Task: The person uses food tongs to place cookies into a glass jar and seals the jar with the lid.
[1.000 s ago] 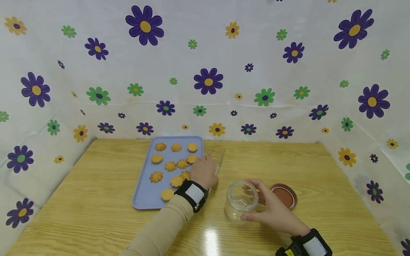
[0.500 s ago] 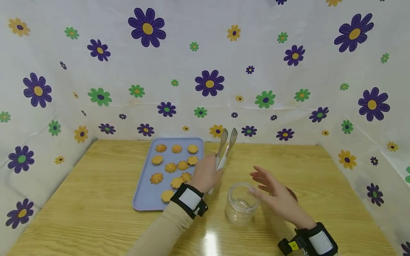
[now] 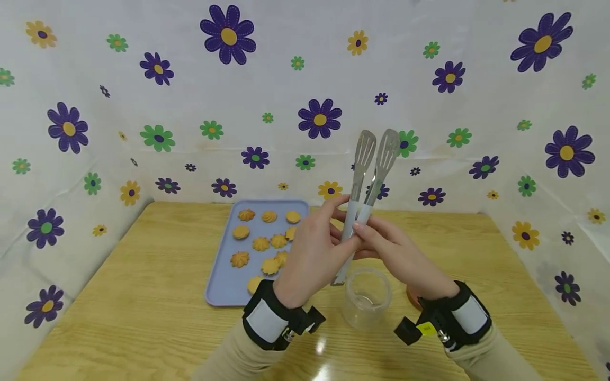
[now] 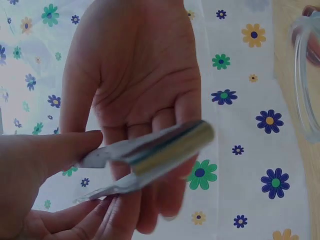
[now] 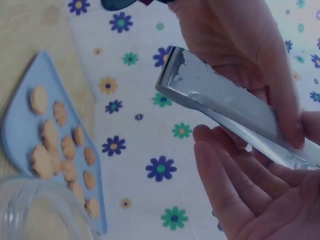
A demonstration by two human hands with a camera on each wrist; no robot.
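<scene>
A pair of metal serving tongs (image 3: 355, 214) with slotted ends and light handles is raised over the table, slotted ends upward. My left hand (image 3: 312, 248) grips the handles from the left, thumb in front. My right hand (image 3: 400, 254) meets it from the right, its thumb on the handles and its fingers behind. In the right wrist view the bent end of the tongs (image 5: 187, 80) juts out past the fingers. Below the hands stands a clear glass jar (image 3: 366, 317). A reddish-brown lid (image 3: 413, 297) shows partly behind my right wrist.
On the wooden table (image 3: 157, 264), a blue-purple tray (image 3: 215, 283) to the left bears several cookies (image 3: 240, 259). My left hand covers part of its right side. A flowered white cloth (image 3: 190, 106) hangs behind the table and along both sides.
My left hand has lifted the tongs from beside the tray, up and to the right. My right hand has left the jar and moved up onto the tongs.
</scene>
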